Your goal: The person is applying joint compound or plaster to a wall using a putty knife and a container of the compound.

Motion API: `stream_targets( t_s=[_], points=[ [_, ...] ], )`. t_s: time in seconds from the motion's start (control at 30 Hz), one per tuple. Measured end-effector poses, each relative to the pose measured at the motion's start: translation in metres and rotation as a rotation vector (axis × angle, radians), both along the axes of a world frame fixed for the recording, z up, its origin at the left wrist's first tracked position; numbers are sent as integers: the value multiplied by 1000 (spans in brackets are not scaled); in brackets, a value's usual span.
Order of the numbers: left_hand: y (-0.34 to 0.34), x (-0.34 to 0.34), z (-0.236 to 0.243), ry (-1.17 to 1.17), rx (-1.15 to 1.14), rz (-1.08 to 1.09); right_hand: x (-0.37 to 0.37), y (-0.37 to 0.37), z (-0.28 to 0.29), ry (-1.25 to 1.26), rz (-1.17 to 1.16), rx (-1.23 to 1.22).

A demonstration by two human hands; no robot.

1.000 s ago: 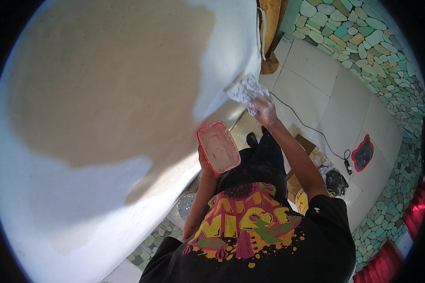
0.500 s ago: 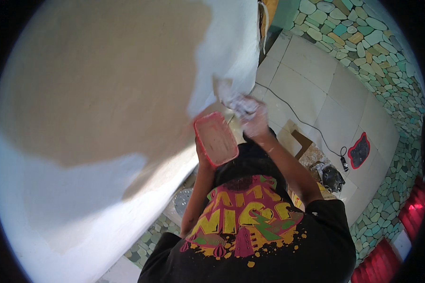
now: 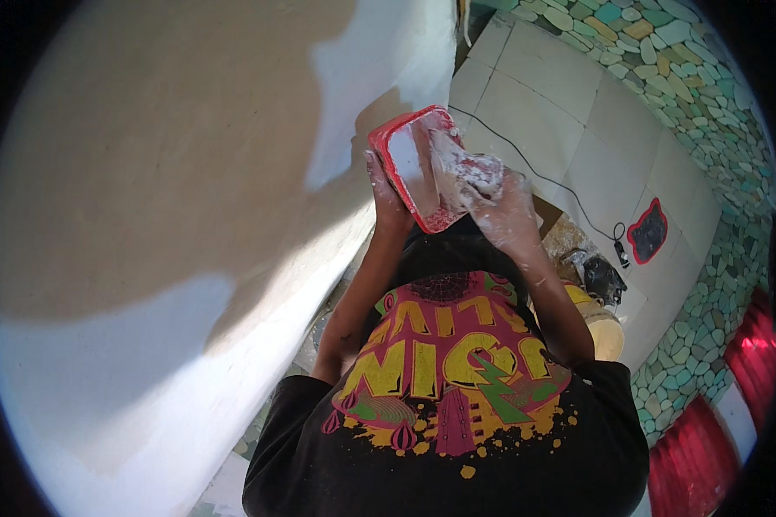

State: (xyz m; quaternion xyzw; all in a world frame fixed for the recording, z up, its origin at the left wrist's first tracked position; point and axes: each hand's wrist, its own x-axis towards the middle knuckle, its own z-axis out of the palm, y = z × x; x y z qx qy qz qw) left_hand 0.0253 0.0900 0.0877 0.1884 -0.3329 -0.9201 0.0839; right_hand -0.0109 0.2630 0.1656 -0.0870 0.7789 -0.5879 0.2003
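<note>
My left hand (image 3: 386,196) is wrapped round the side of a red rectangular tub (image 3: 389,160), tilted beside the wall. Pale paste (image 3: 408,159) lies inside it, partly sunlit, and smears coat its rim. In my right hand (image 3: 510,220) is what looks like a putty knife (image 3: 481,177), thickly smeared with white. Its wide end reaches into the tub at the right side, and the paste hides its exact edge. White residue marks the fingers of both hands.
A pale wall (image 3: 129,215) rises along the left. Across the tiled floor (image 3: 535,112) runs a black cable (image 3: 550,183). A red-edged dark mat (image 3: 648,231), a black plastic bag (image 3: 602,280) and a yellow bucket (image 3: 605,334) are at the right.
The tub has moved up and a little right in view. My right hand has come down with the putty knife, from beside the wall into the tub.
</note>
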Motion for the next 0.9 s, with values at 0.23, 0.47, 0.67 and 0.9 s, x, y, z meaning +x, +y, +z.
stream_targets(
  t_s=[0.23, 0.47, 0.67, 0.9],
  points=[
    [11, -12, 6, 16, 83, 5, 4, -25, -5, 398, -41, 192],
    [3, -8, 4, -54, -133, 73, -10, -35, -22, 290, 19, 71],
    [-27, -6, -26, -30, -315, -19, -8, -43, -37, 36, 95, 32],
    [-32, -1, -14, -13, -152, 29, -11, -19, -46, -27, 17, -296]
  ],
)
